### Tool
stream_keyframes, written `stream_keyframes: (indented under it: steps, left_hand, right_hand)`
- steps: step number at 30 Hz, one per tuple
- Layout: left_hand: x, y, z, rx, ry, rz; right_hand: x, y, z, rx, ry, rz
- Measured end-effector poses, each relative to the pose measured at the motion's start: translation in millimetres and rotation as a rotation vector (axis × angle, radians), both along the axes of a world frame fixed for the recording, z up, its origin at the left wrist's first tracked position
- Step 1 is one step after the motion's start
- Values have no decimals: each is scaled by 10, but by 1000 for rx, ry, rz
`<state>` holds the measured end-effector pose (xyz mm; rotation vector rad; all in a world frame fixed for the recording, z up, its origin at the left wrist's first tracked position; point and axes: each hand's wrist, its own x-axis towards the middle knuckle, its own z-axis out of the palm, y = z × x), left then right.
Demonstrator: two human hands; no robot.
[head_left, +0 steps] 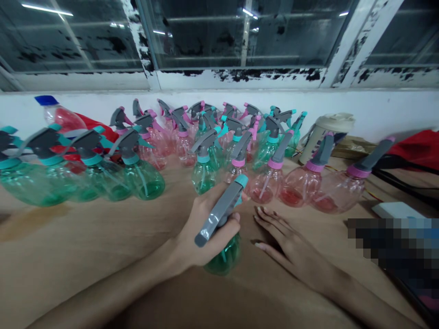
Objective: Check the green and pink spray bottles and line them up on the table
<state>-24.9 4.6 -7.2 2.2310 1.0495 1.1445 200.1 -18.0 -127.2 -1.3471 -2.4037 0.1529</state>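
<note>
In the lower centre of the frame, the left hand [197,224] is clamped around the neck of a green spray bottle [224,257], its grey trigger head and teal nozzle aimed toward the upper right. Whether the base touches the table [99,240] cannot be told. Just right of it, the right hand [293,246] lies palm down, fingers slightly apart, holding nothing. If the grip is mostly on the trigger head, a firm squeeze might set off a spray.

Farther off, a teal-collared green bottle [204,176] stands close beyond the held one, at mid-frame. Four green bottles [146,183] line the left side, and pink-collared bottles [299,185] run to the right. They are packed so tightly that a forward nudge from the knuckles could tip one into its neighbours.

Behind is a crowded mix of pink and green sprayers [183,146], with a cream lidded tumbler [324,132] at upper right and a blue-capped plastic bottle [61,119] at upper left; a push through the crowd could jostle the tumbler. Dark windows [240,36] span the top.
</note>
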Motion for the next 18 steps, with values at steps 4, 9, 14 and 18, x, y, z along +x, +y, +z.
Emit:
stream_keyframes:
  steps: [4,9,14,18]
  left_hand:
    - [8,-23,-31,13,-8,26]
    - [7,-46,-89,-46,4,43]
    - [8,-31,-113,-7,-11,51]
    - [12,-27,-108,-8,-20,39]
  right_hand:
    - [4,2,-6,-1,-2,-5]
    - [7,3,-6,-6,-23,-1]
    - [7,9,-17,-2,-11,1]
    - [5,9,-11,-2,3,1]
